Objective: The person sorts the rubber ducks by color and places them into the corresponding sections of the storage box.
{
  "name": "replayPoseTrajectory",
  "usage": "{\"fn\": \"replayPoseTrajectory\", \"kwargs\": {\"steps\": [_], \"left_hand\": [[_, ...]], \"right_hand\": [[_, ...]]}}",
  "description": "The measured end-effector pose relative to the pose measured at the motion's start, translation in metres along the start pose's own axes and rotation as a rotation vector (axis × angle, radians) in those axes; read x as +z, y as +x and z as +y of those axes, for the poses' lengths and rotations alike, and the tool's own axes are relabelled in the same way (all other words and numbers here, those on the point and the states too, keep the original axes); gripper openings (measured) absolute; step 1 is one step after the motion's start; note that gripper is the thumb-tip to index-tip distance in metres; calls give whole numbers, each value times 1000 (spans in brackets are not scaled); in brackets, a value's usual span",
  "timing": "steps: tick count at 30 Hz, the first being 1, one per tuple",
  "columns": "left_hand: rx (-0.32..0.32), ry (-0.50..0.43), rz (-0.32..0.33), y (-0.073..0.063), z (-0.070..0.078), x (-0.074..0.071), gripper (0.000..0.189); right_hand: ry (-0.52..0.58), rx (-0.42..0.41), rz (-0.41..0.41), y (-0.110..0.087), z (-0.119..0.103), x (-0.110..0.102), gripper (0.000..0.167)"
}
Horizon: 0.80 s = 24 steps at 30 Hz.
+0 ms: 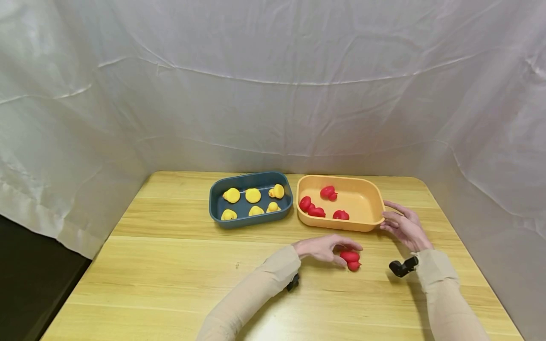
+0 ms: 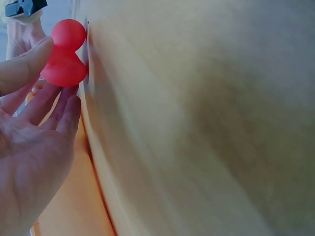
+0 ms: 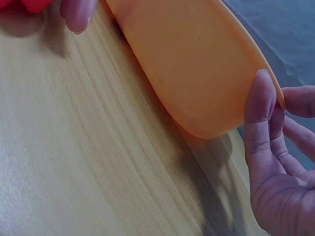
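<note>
A red toy duck (image 1: 350, 259) stands on the wooden table in front of the orange bin. My left hand (image 1: 326, 247) reaches round it from the left, with thumb and fingers spread on either side. In the left wrist view the thumb overlaps the duck (image 2: 66, 59) and the fingertips lie right at its base. My right hand (image 1: 405, 226) holds the right end of the orange bin (image 1: 362, 201), thumb and fingers at its rim. Several red ducks (image 1: 328, 192) lie in that bin, mostly toward its left side.
Left of the orange bin stands a dark blue bin (image 1: 213, 201) with several yellow toy ducks (image 1: 253, 195) inside. Both bins are near the back edge of the wooden table (image 1: 170, 265). Pale cloth (image 1: 273, 109) hangs behind and at the sides.
</note>
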State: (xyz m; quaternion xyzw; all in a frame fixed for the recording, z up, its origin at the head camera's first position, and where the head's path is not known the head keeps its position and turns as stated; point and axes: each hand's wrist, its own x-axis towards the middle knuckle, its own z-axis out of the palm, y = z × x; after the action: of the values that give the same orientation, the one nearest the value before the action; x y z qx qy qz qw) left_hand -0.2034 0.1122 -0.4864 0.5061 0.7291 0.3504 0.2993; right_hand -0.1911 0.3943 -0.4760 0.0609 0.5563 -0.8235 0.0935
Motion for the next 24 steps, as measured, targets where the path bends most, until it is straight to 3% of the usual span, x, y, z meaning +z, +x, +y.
{"fn": "replayPoseTrajectory", "kwargs": {"steps": [10,24], "left_hand": [[-14,51,-9,0,3,0,50],[-43,-59,66,-7,-1,-2,53]], "right_hand": [[5,-1,-1,-2,-1,1,32],[5,1,2,-1,0,0,33]]}}
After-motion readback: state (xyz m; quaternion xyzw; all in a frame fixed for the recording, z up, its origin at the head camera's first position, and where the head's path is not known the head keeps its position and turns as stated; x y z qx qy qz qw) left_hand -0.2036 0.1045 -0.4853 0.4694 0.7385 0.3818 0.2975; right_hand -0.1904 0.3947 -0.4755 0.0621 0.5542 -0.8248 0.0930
